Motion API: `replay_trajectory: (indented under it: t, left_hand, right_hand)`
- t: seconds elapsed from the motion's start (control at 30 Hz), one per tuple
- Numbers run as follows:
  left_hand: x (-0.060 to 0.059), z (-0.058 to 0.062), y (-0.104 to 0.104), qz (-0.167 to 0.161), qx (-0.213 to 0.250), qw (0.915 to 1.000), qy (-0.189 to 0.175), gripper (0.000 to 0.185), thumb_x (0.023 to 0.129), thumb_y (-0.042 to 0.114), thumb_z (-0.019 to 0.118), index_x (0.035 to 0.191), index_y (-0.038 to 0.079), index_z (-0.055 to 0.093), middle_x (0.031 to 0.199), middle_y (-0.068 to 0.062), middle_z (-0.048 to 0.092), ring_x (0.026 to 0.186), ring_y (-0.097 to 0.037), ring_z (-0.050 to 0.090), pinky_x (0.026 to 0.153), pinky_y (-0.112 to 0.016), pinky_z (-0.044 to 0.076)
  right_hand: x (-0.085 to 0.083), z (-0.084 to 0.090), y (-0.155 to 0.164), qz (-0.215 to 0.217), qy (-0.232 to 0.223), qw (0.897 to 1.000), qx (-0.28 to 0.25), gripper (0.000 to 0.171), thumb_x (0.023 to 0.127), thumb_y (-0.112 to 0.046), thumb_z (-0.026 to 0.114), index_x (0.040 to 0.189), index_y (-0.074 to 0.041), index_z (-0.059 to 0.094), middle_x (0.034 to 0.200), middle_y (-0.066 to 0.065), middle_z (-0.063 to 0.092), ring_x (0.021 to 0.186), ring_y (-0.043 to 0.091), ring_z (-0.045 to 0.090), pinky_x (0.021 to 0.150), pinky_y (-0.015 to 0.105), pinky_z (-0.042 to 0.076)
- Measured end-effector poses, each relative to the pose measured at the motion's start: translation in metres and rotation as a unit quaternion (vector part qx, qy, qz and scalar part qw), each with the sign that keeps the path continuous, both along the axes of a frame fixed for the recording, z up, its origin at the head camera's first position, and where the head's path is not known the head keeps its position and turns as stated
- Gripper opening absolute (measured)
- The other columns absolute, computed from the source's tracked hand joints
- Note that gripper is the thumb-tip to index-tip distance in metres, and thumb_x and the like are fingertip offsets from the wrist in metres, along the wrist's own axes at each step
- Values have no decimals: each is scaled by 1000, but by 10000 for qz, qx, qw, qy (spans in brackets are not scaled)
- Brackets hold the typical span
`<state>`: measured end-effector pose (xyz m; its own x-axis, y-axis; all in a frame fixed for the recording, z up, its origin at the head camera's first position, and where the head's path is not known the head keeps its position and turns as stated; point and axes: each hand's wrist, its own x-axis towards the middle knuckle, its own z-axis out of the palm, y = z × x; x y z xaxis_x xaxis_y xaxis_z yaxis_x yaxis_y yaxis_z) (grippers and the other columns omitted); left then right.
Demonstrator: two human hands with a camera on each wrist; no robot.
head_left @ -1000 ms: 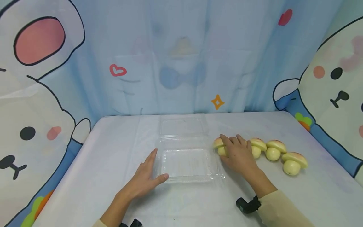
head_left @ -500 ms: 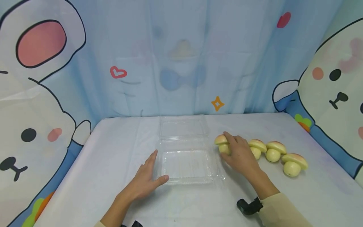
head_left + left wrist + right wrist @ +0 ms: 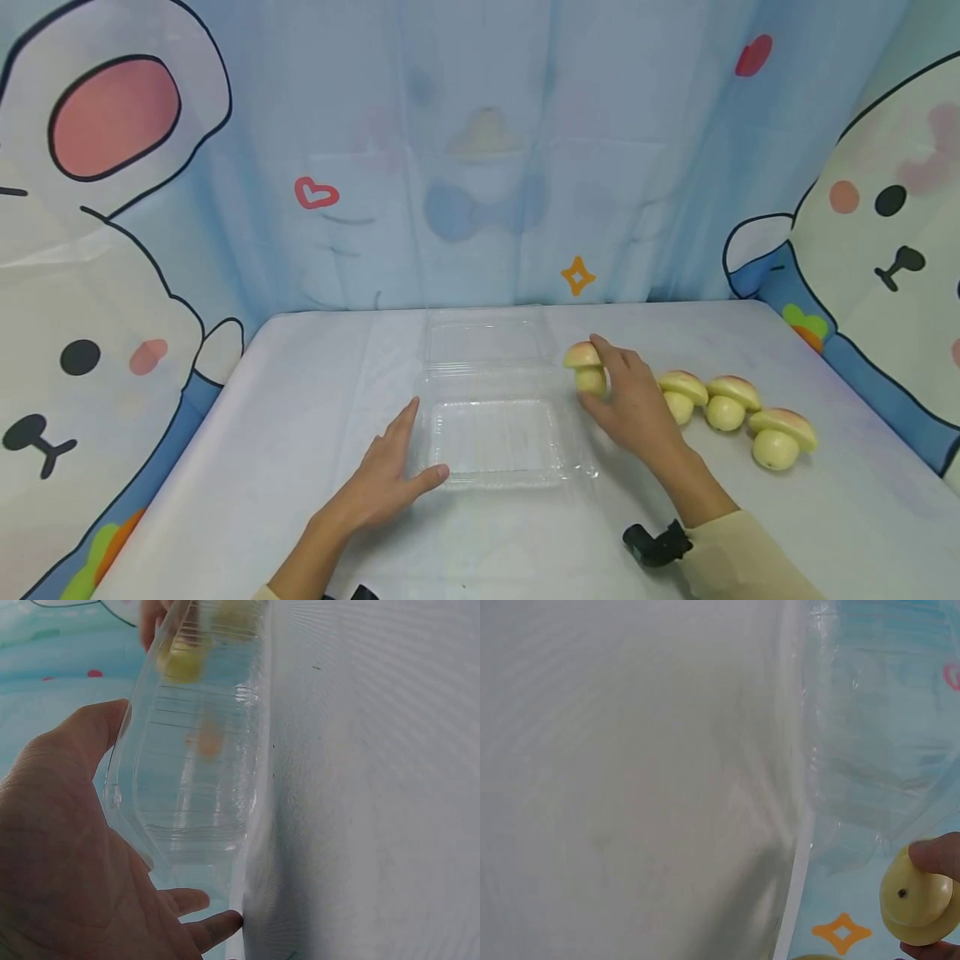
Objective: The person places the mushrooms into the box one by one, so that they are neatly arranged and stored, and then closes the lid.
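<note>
At the table's (image 3: 262, 467) centre lies an open clear clamshell container (image 3: 495, 437), lid (image 3: 483, 340) folded back toward 12 o'clock. Left hand (image 3: 386, 479) rests flat with straight fingers against its 9 o'clock edge, thumb touching the near rim. Right hand (image 3: 633, 404) pinches a toy mushroom (image 3: 587, 367), lifted just beside the container's 2 o'clock corner. Three more toy mushrooms (image 3: 727, 404) sit in a row toward 3 o'clock.

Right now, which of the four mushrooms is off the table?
The leftmost mushroom, pinched in the right hand beside the clear box. The other three mushrooms lie in a row on the table.
</note>
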<state>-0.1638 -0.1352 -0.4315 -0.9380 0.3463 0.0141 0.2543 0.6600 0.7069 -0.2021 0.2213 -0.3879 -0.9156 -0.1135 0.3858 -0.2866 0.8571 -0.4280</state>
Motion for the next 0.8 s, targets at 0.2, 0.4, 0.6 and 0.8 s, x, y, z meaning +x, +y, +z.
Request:
replay_trajectory:
  t: [0.2, 0.4, 0.6, 0.8]
  left_hand:
    - [0, 0, 0, -9, 32, 10000, -2, 102, 97, 56, 62, 168, 17, 1, 175, -8, 12, 161, -32, 12, 127, -66, 5]
    - [0, 0, 0, -9, 29, 10000, 20, 101, 97, 56, 62, 168, 17, 2, 174, -9, 14, 161, -31, 14, 127, -66, 5]
    - [0, 1, 0, 2, 17, 10000, -4, 101, 97, 54, 63, 168, 17, 2, 174, -10, 15, 161, -33, 15, 127, -66, 5]
    - [1, 1, 1, 9, 26, 10000, 4, 101, 97, 54, 63, 168, 17, 2, 174, -10, 15, 161, -33, 15, 127, -66, 6]
  right_hand:
    - [-3, 1, -8, 11, 23, 10000, -15, 80, 92, -17, 75, 159, -5, 34, 141, 33, 51, 128, 52, 52, 100, 66, 48]
    - [-5, 3, -13, 21, 46, 10000, 14, 80, 93, -18, 75, 160, -6, 33, 142, 33, 50, 128, 51, 53, 99, 65, 50]
    - [-5, 8, -23, 117, -43, 9999, -80, 80, 93, -16, 75, 161, -7, 33, 143, 32, 50, 129, 51, 52, 100, 65, 49]
    - [-7, 9, -34, 249, 1, 9995, -190, 80, 92, -15, 75, 160, -7, 34, 141, 30, 51, 129, 48, 54, 102, 63, 49]
